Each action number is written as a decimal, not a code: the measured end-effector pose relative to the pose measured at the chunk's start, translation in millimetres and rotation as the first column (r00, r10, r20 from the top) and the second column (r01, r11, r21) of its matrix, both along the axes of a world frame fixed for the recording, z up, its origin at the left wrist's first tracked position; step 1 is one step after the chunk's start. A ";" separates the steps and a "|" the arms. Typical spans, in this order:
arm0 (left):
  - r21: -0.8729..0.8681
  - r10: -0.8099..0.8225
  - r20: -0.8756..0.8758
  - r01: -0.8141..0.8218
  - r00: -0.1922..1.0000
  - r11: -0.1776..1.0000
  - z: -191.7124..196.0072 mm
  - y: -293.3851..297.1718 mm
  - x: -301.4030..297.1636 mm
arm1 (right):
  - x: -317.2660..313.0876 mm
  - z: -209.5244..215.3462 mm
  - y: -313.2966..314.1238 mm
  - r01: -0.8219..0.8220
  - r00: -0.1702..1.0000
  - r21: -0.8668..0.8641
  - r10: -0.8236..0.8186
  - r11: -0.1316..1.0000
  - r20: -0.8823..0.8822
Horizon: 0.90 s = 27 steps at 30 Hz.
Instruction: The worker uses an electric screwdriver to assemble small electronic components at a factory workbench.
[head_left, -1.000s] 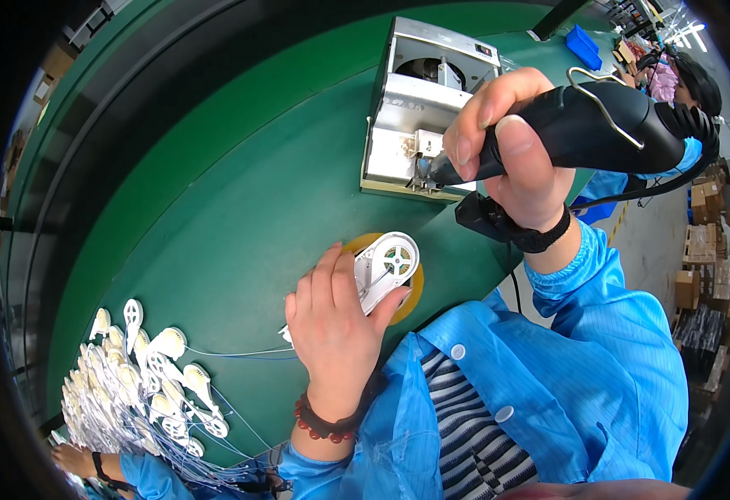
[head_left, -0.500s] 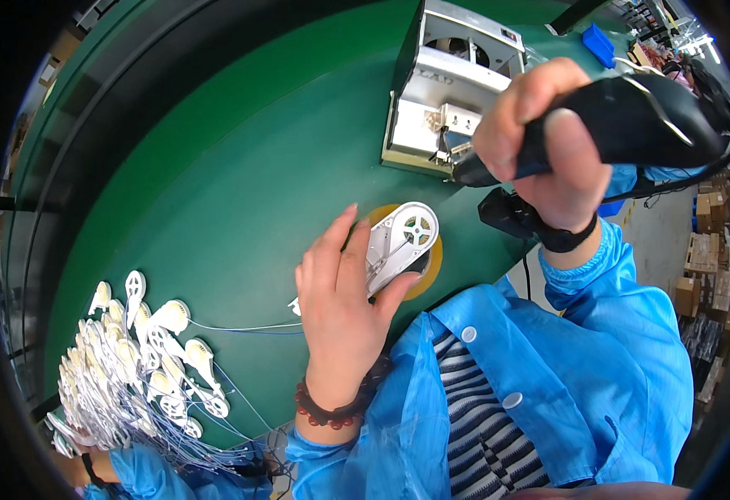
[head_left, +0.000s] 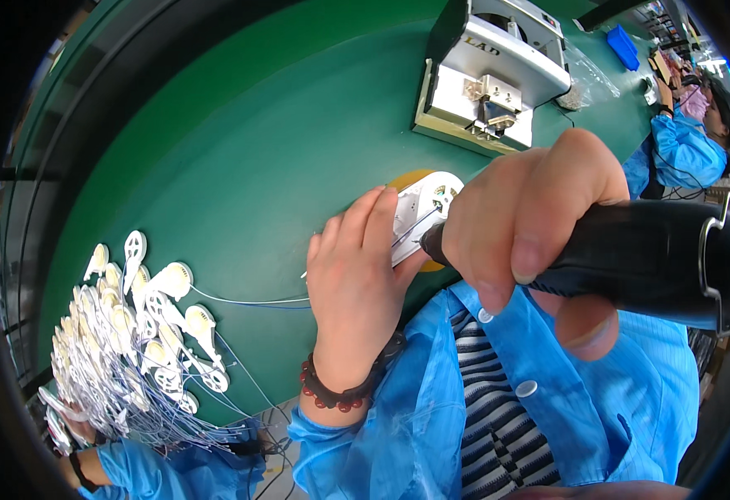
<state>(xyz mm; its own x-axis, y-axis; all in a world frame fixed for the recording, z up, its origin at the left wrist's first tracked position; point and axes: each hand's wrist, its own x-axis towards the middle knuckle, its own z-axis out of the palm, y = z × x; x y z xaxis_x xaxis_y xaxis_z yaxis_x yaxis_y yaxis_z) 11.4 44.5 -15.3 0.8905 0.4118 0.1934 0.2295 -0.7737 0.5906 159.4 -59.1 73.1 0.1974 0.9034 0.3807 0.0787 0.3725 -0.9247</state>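
My left hand [head_left: 356, 283] lies flat on a white plastic part [head_left: 421, 210] with a round end, pressing it onto a yellow disc [head_left: 406, 178] on the green table [head_left: 240, 158]. Thin blue wires trail left from under the hand. My right hand [head_left: 527, 221] grips the black handle of an electric screwdriver [head_left: 648, 258], held close to the camera. Its metal bit [head_left: 415, 225] points left onto the white part.
A grey and white screw feeder machine [head_left: 490, 75] stands at the back of the table. A heap of several white wired parts [head_left: 132, 333] lies at the lower left. Another person in a blue coat [head_left: 685, 154] works at the far right.
My right hand has brought the screwdriver down from the feeder machine to the white part and nearer the camera. My left hand stays on the part.
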 end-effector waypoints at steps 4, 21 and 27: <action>-0.012 0.010 0.048 -0.010 0.999 1.000 -0.2 0.3 -2.3 | -0.9 -3.7 3.5 -0.022 0.996 0.052 0.017 0.998 0.092; -0.018 0.013 0.076 -0.012 0.997 1.000 -3.2 1.3 1.3 | 4.0 -16.0 16.5 -0.092 0.995 0.109 0.087 0.990 0.047; -0.032 0.001 0.012 -0.001 1.000 0.999 -1.0 0.5 0.2 | 5.0 -13.9 12.5 -0.109 0.991 0.017 0.107 0.994 0.078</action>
